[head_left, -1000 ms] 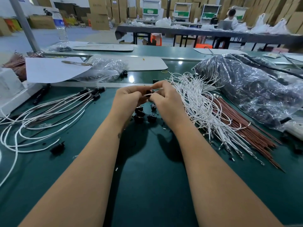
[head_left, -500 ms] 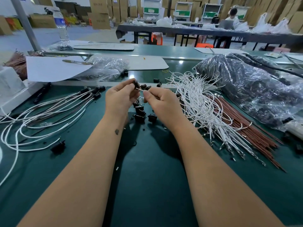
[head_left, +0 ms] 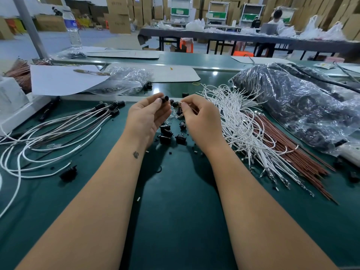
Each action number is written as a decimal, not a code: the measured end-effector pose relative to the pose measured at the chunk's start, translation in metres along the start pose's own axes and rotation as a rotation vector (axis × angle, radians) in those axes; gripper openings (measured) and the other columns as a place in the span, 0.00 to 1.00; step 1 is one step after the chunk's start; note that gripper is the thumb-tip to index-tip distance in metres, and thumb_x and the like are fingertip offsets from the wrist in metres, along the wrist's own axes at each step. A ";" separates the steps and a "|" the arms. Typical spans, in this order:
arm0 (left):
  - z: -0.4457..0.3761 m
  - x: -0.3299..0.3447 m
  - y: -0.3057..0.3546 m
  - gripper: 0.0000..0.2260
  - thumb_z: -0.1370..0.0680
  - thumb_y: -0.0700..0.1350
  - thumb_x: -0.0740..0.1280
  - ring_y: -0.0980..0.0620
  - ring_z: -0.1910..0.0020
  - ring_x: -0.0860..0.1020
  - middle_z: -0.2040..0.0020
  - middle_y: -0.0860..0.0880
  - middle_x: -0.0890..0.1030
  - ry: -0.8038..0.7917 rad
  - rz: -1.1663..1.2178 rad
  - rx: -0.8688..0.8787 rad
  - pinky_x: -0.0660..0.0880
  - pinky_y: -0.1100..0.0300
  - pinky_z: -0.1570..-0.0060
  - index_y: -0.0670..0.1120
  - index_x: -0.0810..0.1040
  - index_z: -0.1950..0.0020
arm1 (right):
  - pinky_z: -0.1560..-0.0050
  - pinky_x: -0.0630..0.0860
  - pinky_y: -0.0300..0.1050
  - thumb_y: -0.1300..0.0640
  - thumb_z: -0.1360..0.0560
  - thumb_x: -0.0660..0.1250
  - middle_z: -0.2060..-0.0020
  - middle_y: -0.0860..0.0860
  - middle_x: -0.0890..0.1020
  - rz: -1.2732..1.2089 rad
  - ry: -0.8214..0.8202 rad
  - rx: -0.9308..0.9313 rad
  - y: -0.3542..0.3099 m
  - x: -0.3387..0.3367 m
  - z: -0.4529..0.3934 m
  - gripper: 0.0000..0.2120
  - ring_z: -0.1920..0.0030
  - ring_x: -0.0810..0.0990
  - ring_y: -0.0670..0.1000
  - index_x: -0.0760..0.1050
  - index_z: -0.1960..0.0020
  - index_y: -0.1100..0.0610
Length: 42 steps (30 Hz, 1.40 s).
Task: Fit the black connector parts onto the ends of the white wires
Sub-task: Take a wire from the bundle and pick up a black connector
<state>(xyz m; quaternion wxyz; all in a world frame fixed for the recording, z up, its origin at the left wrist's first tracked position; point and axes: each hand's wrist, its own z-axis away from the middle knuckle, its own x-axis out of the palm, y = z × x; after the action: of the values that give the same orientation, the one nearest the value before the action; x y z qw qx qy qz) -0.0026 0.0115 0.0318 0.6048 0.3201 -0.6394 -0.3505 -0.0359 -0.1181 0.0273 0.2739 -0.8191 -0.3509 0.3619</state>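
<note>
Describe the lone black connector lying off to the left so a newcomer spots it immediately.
Start at the loose loops of finished wires on the green table. Just below them, left of the left forearm, lies one black connector, unattached and apart from the central pile.

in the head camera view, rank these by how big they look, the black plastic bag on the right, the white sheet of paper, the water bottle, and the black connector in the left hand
1. black plastic bag
2. white paper sheet
3. water bottle, though it stands farther back
4. black connector pinched in the left hand

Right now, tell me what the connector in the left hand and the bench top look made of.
Black connector, pinched in the left hand: probably moulded plastic, matt black, no metallic glint. Bench top: looks like a green rubbery mat, smooth, with soft glare.
</note>
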 end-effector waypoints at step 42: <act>0.002 0.000 -0.006 0.03 0.28 0.32 0.70 0.53 0.63 0.83 0.66 0.48 0.83 -0.163 -0.237 0.027 0.79 0.63 0.58 0.39 0.80 0.57 | 0.58 0.74 0.36 0.69 0.25 0.64 0.64 0.49 0.77 -0.031 -0.026 0.031 -0.002 -0.006 -0.002 0.19 0.64 0.74 0.45 0.76 0.36 0.56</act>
<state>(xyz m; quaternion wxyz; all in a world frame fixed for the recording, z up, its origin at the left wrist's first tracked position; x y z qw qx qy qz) -0.0049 0.0088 0.0266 0.5009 0.3721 -0.6487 -0.4357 -0.0380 -0.1215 0.0320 0.2879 -0.8044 -0.3614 0.3735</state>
